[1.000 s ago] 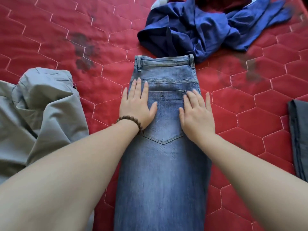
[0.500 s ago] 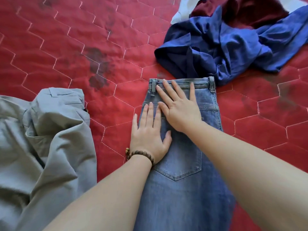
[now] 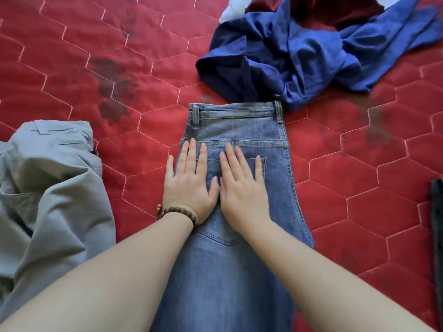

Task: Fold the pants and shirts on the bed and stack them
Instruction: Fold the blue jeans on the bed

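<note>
Head view: both hands flat on jeans

Head cam, left to right: grey pants (image 3: pixel 48 188) crumpled on red bed (image 3: pixel 119 56). Left hand (image 3: pixel 189 185), bead bracelet (image 3: pixel 178 212), and right hand (image 3: pixel 242 190) press side by side, fingers straight, on blue jeans (image 3: pixel 239 271) lying centre. Blue shirt (image 3: pixel 299 56) heaped beyond waistband, touching it.

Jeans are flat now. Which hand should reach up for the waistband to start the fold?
Probably the right hand. Its fingertips lie on the back pocket, nearer the middle of the waistband on the jeans. The left hand presses flat at the jeans' left edge and could pin the fabric.
</note>
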`<state>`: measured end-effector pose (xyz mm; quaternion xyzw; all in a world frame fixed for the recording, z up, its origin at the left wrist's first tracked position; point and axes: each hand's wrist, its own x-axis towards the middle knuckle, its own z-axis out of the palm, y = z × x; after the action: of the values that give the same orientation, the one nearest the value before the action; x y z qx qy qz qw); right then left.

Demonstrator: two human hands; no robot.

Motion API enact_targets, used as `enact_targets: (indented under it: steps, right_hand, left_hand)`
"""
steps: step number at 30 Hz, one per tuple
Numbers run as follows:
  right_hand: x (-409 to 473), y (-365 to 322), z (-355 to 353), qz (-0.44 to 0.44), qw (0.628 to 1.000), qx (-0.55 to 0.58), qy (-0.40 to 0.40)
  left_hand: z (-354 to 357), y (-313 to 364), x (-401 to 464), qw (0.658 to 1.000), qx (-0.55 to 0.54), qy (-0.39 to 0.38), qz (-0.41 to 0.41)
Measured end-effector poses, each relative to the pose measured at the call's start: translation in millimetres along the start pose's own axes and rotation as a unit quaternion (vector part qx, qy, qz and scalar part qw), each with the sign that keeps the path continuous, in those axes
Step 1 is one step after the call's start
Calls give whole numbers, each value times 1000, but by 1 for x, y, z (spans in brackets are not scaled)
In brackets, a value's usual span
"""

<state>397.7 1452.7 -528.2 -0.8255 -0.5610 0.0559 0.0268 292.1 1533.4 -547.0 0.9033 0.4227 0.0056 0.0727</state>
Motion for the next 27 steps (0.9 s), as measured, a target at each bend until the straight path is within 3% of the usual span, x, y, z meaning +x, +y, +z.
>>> enact_targets:
  steps: [6,8,11,14,17,23,27]
  right_hand:
    - [-81,72,-1,65,994,-62,-65]
    - [-83,66,-2,94,990,-72,-75]
    - [-88,25,-6,131,990,-55,-22]
    - [-121,-20,-2,99,994,-37,21]
    - [-159,-46,6,86,995,-31,-38]
    - [-167,-35,25,88,995,8,-47]
    - [-177,-16,23,22,997,-11,-78]
  left_hand:
    - [-3,1,-1,1000,12,-14,-3]
    - [-8,2,0,999,31,-41,1]
    - [-20,5,-7,998,50,-39,18]
    - [-24,21,-65,997,-3,1,79]
    - [-13,33,-144,989,-29,-52,135]
    - [8,22,-158,994,7,-56,99]
    - [9,3,-168,996,35,-54,67]
